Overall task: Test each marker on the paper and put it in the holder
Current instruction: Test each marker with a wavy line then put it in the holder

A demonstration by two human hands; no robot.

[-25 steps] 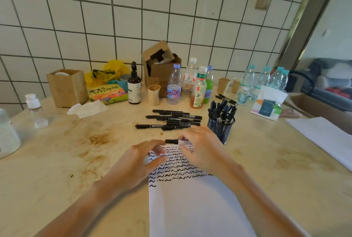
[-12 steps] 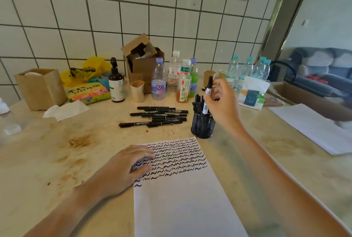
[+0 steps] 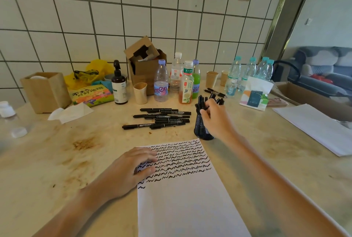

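the right hand (image 3: 213,112) holds a marker (image 3: 202,104) upright in the holder (image 3: 202,128). the left hand (image 3: 131,168) lies flat on the paper (image 3: 190,198). a bottle (image 3: 161,82) label reads "amen".

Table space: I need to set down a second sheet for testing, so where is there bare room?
Bare tabletop lies left of the paper, below the tissue, and right of the holder up to the white sheets. The back edge is crowded with bottles, and loose markers fill the middle.
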